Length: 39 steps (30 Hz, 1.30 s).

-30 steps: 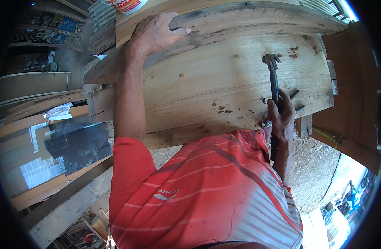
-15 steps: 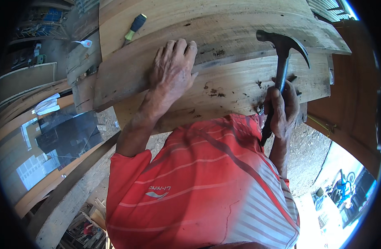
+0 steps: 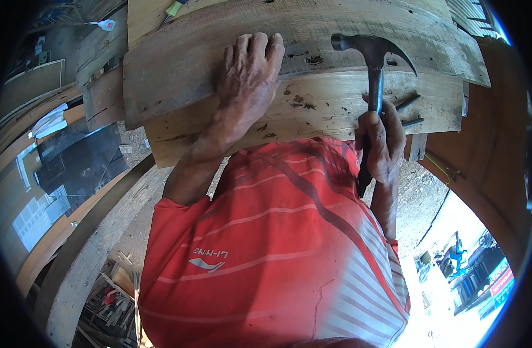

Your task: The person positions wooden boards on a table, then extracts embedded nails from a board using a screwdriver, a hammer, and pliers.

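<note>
A weathered grey plank (image 3: pixel 184 55) lies over a paler board (image 3: pixel 335 101) on the bench. My left hand (image 3: pixel 248 75) rests on the plank near its near edge, its fingers stretched forward and holding nothing. On the right, my right hand (image 3: pixel 383 139) is closed round the dark handle of a claw hammer (image 3: pixel 375 64). The hammer head points away from me, above the boards, with the claw curving right. Two dark rods (image 3: pixel 409 102), like tool handles, stick out behind my right hand; their other ends are hidden, and I cannot tell whether they are held.
Dark holes and chips (image 3: pixel 300 104) mark the boards. A yellow-green tool handle (image 3: pixel 174 8) is cut off at the top edge. A small white-and-red bottle (image 3: pixel 106 25) lies at the far left. A brown wooden panel (image 3: pixel 480 139) stands on the right, and a long timber (image 3: pixel 97 232) runs at lower left.
The view has shifted, so the bench and the yellow-green handle sit higher in the picture. The dark rods behind my right hand show more. Both hands keep their hold and place.
</note>
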Available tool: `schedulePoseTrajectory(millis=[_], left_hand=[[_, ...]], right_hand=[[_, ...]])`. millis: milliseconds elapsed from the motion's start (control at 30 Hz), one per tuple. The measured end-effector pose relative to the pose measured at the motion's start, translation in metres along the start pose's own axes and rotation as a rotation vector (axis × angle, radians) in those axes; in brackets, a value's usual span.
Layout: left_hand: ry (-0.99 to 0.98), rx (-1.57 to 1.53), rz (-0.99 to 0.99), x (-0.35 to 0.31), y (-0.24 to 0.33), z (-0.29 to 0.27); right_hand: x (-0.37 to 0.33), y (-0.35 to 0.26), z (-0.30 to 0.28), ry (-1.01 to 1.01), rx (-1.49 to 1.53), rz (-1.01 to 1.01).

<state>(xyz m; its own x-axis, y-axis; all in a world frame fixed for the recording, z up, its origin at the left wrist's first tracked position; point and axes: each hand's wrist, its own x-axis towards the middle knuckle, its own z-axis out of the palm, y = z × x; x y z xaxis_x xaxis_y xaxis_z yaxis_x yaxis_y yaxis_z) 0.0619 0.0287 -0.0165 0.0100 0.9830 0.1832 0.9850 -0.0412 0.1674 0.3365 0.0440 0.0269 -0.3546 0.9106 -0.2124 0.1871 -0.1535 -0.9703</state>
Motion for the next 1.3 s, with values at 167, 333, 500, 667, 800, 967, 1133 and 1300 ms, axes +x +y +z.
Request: schedulePoseTrajectory(millis=[167, 333, 500, 667, 800, 967, 1133, 1300], left_hand=[[0.011, -0.005, 0.001, -0.001, -0.001, 0.002], [0.022, 0.016, 0.009, -0.004, 0.000, 0.008], [0.020, 0.032, 0.006, -0.003, -0.001, 0.008], [0.035, 0.047, 0.008, -0.004, -0.001, 0.011], [0.042, 0.015, 0.013, -0.001, -0.004, 0.010], [0.037, 0.023, 0.028, -0.002, -0.003, 0.009], [0.122, 0.106, 0.059, -0.005, -0.006, 0.019], [0.055, 0.029, 0.017, -0.007, -0.004, 0.025]], right_hand=[[0.004, -0.009, 0.009, -0.071, -0.123, 0.152], [0.001, -0.012, 0.007, -0.001, -0.062, 0.073], [0.004, -0.015, 0.005, 0.106, -0.074, -0.007], [0.000, -0.004, 0.005, -0.132, -0.361, 0.126], [0.001, -0.017, 0.008, 0.026, -0.130, 0.031], [0.003, -0.023, 0.008, 0.113, -0.095, 0.000], [0.004, -0.022, 0.008, -0.117, -0.174, 0.288], [0.008, -0.032, 0.005, 0.131, -0.053, 0.019]])
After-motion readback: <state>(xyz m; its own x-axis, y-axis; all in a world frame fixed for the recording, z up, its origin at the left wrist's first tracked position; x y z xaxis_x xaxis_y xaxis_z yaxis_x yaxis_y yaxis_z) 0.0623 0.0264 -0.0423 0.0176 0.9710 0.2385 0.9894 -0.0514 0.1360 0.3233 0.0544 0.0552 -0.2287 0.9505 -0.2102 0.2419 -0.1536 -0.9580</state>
